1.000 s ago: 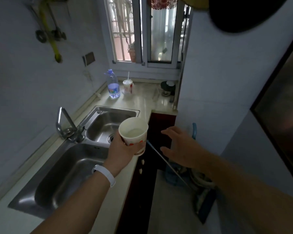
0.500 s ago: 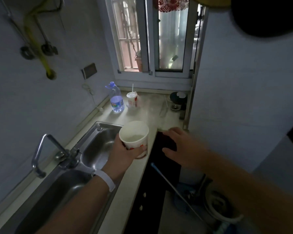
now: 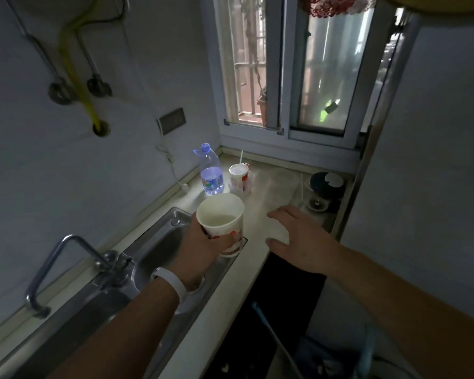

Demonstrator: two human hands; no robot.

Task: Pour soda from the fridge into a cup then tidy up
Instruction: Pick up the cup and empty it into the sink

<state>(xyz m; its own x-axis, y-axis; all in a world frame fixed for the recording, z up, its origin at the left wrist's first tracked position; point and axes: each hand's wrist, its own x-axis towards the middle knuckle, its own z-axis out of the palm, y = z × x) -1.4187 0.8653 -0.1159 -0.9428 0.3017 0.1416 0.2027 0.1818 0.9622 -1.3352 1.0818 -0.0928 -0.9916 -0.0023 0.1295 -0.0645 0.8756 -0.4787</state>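
Head view: paper cup (image 3: pixel 221 222) with pale liquid gripped in left hand (image 3: pixel 203 240), now carried forward above counter (image 3: pixel 271 192) by sink (image 3: pixel 153 242). Right hand (image 3: pixel 298 236) spread, empty, hovering alongside. Probably about to set down.

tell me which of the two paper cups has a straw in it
The far cup on the counter beside the water bottle has the straw. The cup in the left hand has none.

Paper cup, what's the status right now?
Left hand grips paper cup, upright at the sink's edge. Right hand open, empty. Water bottle, lidded cup stand beyond.
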